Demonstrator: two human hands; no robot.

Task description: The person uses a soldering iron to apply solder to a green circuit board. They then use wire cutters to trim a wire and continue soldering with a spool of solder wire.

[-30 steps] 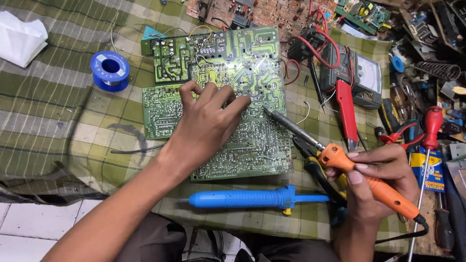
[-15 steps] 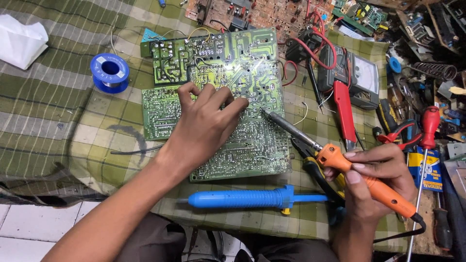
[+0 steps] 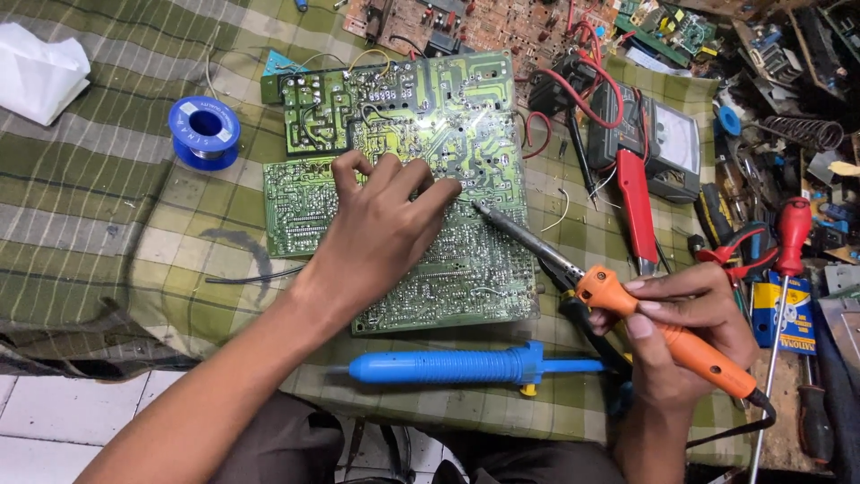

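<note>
A large green circuit board [image 3: 466,134] lies solder side up on a green checked cloth [image 3: 107,179]. My left hand [image 3: 381,229] rests on the board's middle, fingertips pressed to it; whether they pinch anything I cannot tell. My right hand [image 3: 681,332] grips an orange-handled soldering iron [image 3: 618,300] like a pen. Its metal tip reaches the board just right of my left fingertips.
A blue desoldering pump [image 3: 466,366] lies below the board near the cloth's front edge. A blue solder spool [image 3: 204,132] sits at left, white tissue [image 3: 36,72] at far left. A multimeter [image 3: 658,143], red probe [image 3: 633,211], red screwdriver [image 3: 788,242] and cluttered tools fill the right side.
The soldering iron's tip has crept slightly up and left toward my left fingertips. My left hand stays in place on the board.
</note>
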